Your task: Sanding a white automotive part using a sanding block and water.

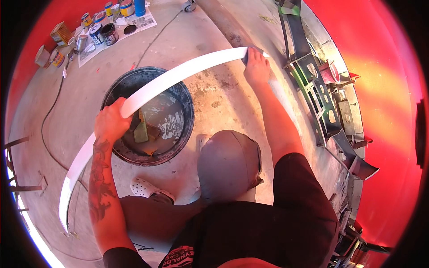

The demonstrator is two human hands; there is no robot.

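Observation:
A long white strip [158, 82] arches across the view above a black tub [182, 138]. My left hand [112, 118] is closed around the strip over the tub's left side. My right hand [257, 69] grips the strip near its upper right end, where a small dark patch shows under the fingers; I cannot tell if that is a separate piece. The tub holds murky water, with a green pad [140, 129] and some brownish pieces lying in it.
Paint cans [96, 33] stand on spread paper at upper left. A cable crosses the concrete floor [223, 107]. Dark metal parts [324, 116] line a red panel [389, 169] on the right. A metal frame [18, 187] is at far left. My bent knee and clogged foot are below the tub.

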